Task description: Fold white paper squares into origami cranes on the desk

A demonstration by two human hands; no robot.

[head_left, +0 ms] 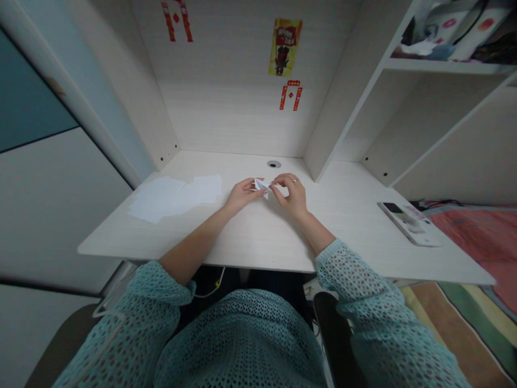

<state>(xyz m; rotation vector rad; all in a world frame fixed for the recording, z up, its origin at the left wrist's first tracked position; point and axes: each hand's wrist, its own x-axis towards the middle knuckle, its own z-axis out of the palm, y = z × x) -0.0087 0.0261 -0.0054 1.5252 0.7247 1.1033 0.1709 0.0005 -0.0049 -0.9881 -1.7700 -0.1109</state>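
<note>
At approx 9 o'clock from our hands lay the loose white sheets (pixel 175 196), spread flat on the desk (pixel 347 207), w/in easy reach of the left arm, prob. kept there as spare stock. We couldn't read anything on them.

At centre our left hand (pixel 242 194) had its fingertips pinched together on the left edge of the small folded paper (pixel 262 186), lifting it just off the desk. Our right hand (pixel 291 195), at 3 o'clock of the paper, pinched the other edge w/ thumb and forefinger, a ring showing on one finger. Both hands held it between them, so a crease could be worked w/out the piece sliding.

At 12 o'clock sat the cable hole (pixel 273 164); above it, on the back wall, the yellow-red sticker (pixel 285 47) and red strips (pixel 291 97), writing too small to read.

At 3 o'clock, well apart, lay the phone (pixel 409 222), face up near the desk edge; no brand legible.
</note>
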